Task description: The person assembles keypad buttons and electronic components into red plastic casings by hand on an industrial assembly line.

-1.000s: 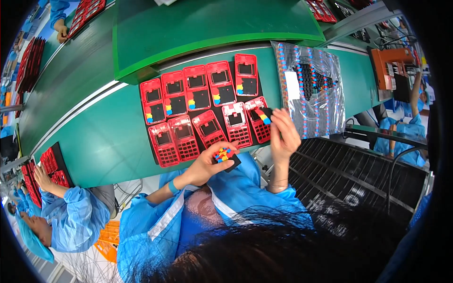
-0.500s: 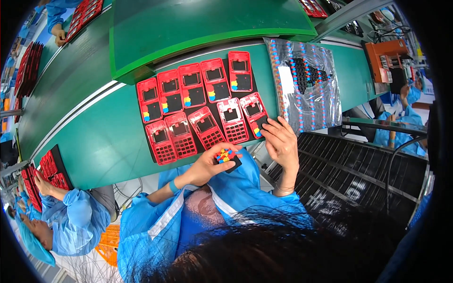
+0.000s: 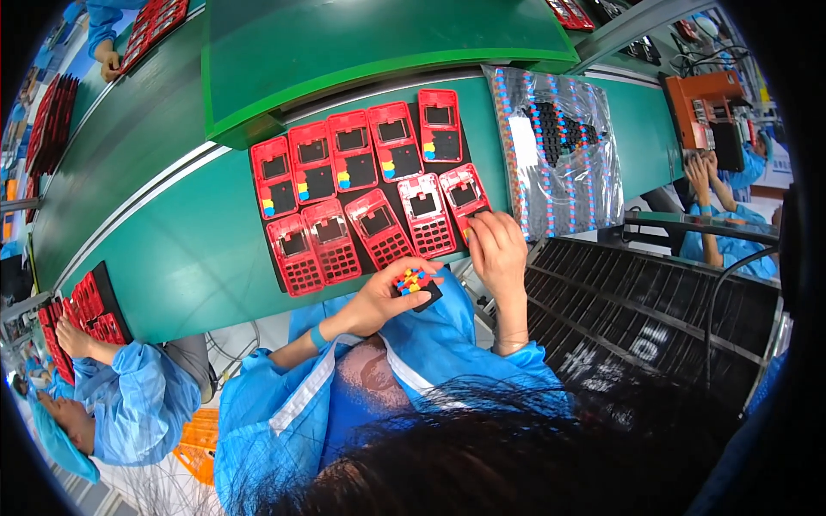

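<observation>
Left hand (image 3: 379,303), just off the near edge of the surface (image 3: 198,249): curled around coloured keypads (image 3: 413,280), likely against spilling. Right hand (image 3: 500,254): at the near end of a red casing (image 3: 467,211), by that edge; fingertips hidden, grip cannot be told. Nine other casings (image 3: 354,152): two rows, presumably for reach. Plastic bag (image 3: 572,168), rightward, far to near edge: contents partly glared over.

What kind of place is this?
Probably an electronics assembly line: rows of red handheld-device housings, a clear plastic bag of small parts on a green bench, and blue-smocked co-workers.
</observation>
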A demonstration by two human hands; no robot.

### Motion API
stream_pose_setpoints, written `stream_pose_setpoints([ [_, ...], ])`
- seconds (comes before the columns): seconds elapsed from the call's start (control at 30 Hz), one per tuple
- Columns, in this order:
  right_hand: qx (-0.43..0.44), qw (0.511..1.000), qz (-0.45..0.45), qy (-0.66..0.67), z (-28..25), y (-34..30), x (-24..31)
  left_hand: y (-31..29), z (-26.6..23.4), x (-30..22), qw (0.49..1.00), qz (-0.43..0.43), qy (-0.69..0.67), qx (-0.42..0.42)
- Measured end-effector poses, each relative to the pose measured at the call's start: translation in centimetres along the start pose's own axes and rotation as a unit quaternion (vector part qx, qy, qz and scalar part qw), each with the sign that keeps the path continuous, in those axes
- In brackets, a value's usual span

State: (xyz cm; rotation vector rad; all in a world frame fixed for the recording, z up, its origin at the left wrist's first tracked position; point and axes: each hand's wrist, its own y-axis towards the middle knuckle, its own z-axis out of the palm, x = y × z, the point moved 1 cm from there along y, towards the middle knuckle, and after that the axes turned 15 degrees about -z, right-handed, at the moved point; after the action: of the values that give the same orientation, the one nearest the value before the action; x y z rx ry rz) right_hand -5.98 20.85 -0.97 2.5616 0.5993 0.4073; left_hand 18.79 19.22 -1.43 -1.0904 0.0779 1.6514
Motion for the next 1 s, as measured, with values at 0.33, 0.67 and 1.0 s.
stream_pose_setpoints([
  [0.33, 0.01, 0.998, 0.055, -0.013, 0.0, 0.4, 1.4, -0.2, -0.3, 0.2, 1.0, -0.004, -0.01, -0.003],
  [0.67, -0.03, 0.999, -0.008, -0.04, 2.0, -2.2, 1.6, -0.4, -0.2, -0.4, 0.992, -0.021, -0.118, 0.045],
  [1.0, 0.0, 1.0, 0.009, 0.004, 1.5, -0.4, 2.5, -0.7, -0.8, -0.6, 0.969, -0.006, -0.238, 0.066],
])
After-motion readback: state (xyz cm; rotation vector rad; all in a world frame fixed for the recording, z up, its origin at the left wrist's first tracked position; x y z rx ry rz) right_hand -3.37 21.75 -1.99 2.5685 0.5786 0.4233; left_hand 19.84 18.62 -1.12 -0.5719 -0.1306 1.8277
